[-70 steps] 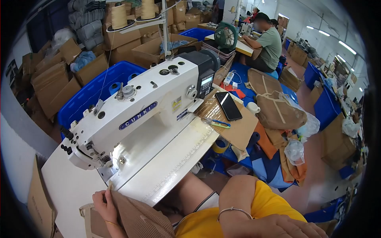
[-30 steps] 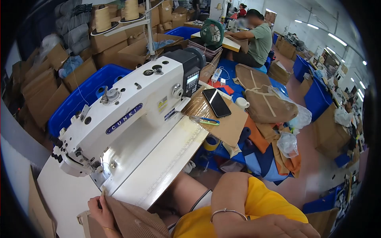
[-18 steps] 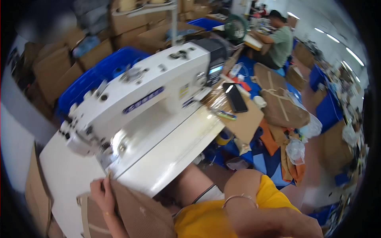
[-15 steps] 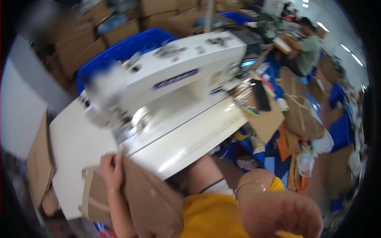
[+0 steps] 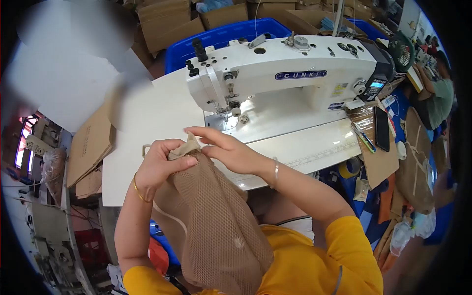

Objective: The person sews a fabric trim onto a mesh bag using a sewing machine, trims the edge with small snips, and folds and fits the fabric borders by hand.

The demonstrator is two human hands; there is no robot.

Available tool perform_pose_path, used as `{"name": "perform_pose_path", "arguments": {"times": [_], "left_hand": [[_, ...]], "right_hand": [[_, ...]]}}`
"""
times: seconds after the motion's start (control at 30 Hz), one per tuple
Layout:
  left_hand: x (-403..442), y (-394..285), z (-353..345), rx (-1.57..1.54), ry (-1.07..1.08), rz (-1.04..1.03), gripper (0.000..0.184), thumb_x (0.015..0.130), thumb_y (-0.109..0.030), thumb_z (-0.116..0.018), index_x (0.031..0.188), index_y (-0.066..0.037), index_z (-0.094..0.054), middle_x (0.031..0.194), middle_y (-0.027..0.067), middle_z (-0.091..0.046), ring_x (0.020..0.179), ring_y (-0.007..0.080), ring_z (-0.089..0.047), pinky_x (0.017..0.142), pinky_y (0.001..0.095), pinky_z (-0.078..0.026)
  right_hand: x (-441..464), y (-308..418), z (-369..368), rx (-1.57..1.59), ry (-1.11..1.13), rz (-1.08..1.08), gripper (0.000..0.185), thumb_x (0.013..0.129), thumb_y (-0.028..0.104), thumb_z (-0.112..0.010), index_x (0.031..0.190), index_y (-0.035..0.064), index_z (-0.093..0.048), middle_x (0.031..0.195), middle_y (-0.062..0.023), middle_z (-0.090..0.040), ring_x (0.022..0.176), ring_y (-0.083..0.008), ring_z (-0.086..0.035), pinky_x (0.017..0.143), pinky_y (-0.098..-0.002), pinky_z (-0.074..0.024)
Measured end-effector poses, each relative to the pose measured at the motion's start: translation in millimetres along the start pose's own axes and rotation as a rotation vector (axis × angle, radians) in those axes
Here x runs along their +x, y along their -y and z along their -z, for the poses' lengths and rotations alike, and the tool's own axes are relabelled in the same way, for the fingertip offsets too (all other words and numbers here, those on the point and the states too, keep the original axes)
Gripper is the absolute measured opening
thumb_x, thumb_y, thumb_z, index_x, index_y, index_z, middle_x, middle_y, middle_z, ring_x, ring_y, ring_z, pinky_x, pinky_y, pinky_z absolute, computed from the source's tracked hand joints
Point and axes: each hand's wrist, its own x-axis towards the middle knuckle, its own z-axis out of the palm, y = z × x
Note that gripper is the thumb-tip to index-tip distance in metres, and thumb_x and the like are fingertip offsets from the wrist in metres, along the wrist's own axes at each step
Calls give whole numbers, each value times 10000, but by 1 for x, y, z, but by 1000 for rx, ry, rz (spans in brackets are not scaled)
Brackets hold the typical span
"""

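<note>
Brown mesh fabric (image 5: 221, 226), sewn into a bag-like piece with a pale beige edge (image 5: 186, 147), hangs from my hands down over my lap. My left hand (image 5: 160, 167) is closed around its upper end, thumb pressed on top near the edge. On the other side, the fingers and thumb of my right hand (image 5: 228, 152) pinch the same raised corner. Just beyond the hands stands a white sewing machine (image 5: 275, 73), its needle and presser foot (image 5: 228, 115) over the metal plate. No part of the fabric lies under the foot.
A white sewing table (image 5: 132, 132) carries the machine. To the right, a black phone (image 5: 381, 129) and pens (image 5: 364, 137) rest on cardboard (image 5: 381, 164). Folded cardboard (image 5: 91, 142) leans at left. Behind are a blue bin (image 5: 179, 56) and boxes; another person (image 5: 440, 98) sits far right.
My right hand has come up from the lower right to the fabric's top edge. The fabric is lifted and gathered between both hands. My view has shifted left.
</note>
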Motion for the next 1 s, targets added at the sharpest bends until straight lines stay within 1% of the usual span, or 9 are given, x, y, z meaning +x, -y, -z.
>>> {"name": "perform_pose_path", "arguments": {"times": [0.03,0.2,0.33,0.5,0.57,0.6,0.77,0.87,1.0], "left_hand": [[-8,-10,0,12,-9,-1,197,777,-101,-767,925,7,-694,799,-22,-633,750,51,-555,676,213,-443],[-53,-49,-5,209,-242,-141,235,722,-121,-773,897,4,-679,824,-3,-639,771,75,-574,694,228,-457],[-50,-52,10,234,-192,-95,320,646,-177,-818,873,-14,-663,816,-18,-615,760,75,-562,689,221,-450],[-40,-60,21,313,-117,-136,352,579,-160,-847,826,-24,-637,763,-35,-599,700,64,-549,640,214,-441],[-30,-69,30,415,-56,-8,465,506,-148,-874,866,-53,-597,822,-49,-572,768,59,-538,665,218,-432],[-20,-66,32,415,-66,-74,417,460,-109,-904,736,-48,-598,646,-60,-528,596,42,-478,538,205,-377],[-4,-36,58,807,69,-87,422,439,-162,-932,601,-47,-559,546,-76,-466,565,21,-425,459,230,-311],[-15,-28,19,653,93,-59,439,437,-173,-924,667,-18,-583,616,-33,-517,611,53,-472,510,242,-345],[-4,-19,-25,674,72,-342,415,550,-194,-845,865,-3,-654,835,71,-604,791,164,-567,698,272,-425]], "right_hand": [[9,-1,-6,209,81,-49,240,949,94,-456,1106,2,-613,1115,-63,-620,1087,-150,-543,947,-292,-404],[31,-8,-9,131,438,4,262,960,224,-483,1048,18,-618,1010,-34,-609,986,-108,-524,905,-281,-408],[11,18,-20,386,341,-86,244,961,236,-533,953,7,-619,865,-8,-600,821,-83,-536,750,-267,-453],[-3,39,-18,254,323,-109,251,914,224,-598,806,-1,-571,652,-18,-557,637,-108,-524,590,-298,-440],[-1,39,-23,-161,166,69,294,873,239,-624,769,-26,-553,621,-97,-546,633,-161,-540,598,-338,-437],[-1,40,-28,-239,73,148,321,840,248,-635,738,-35,-526,639,-175,-536,625,-268,-549,600,-384,-428],[-25,18,-39,-384,-76,174,300,850,239,-619,759,-22,-505,665,-204,-537,653,-371,-532,599,-409,-417],[-61,31,-25,-359,-72,104,282,862,234,-611,783,-15,-506,681,-206,-536,649,-365,-527,591,-405,-413],[-88,29,-3,-312,-149,29,262,886,238,-600,814,-6,-535,686,-183,-533,609,-283,-505,581,-385,-416]]}}
